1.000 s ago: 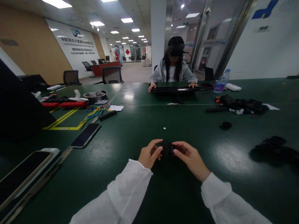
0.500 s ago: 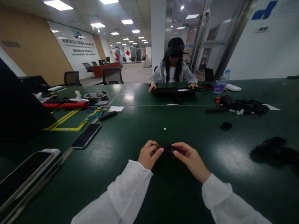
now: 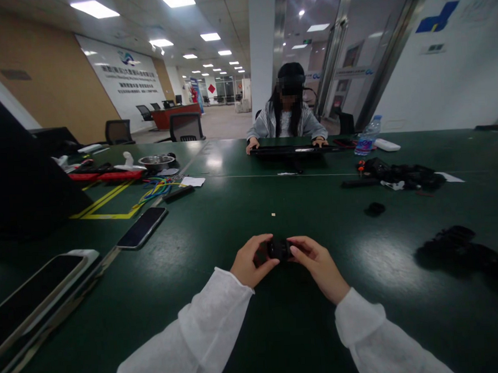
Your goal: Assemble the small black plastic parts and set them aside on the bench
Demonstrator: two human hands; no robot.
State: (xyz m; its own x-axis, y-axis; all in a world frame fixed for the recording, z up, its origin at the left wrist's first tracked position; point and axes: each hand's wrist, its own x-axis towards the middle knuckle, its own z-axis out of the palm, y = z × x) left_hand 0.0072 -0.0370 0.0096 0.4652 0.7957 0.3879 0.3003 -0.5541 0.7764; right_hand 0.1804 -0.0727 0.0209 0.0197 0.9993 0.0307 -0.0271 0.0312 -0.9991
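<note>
Both of my hands meet just above the dark green table point(image 3: 233, 209), in white sleeves. A small black part point(image 3: 279, 248) is pinched between them. My left hand point(image 3: 253, 261) grips its left side with thumb and fingers curled. Its right side is held by the thumb and fingertips of my right hand point(image 3: 315, 263). The part's shape is too small and dark to make out further.
A phone point(image 3: 142, 226) lies to the left, a larger tablet point(image 3: 29, 298) at the near left edge. Black parts sit at right point(image 3: 461, 245) and far right point(image 3: 398, 174), a small black piece point(image 3: 374, 208) between. A person point(image 3: 289, 115) sits opposite at a keyboard. Cables and a metal bowl point(image 3: 156, 159) lie far left.
My left fingers have opened slightly and re-gripped the black part, which sits a little higher between my hands. Everything else on the table stays put.
</note>
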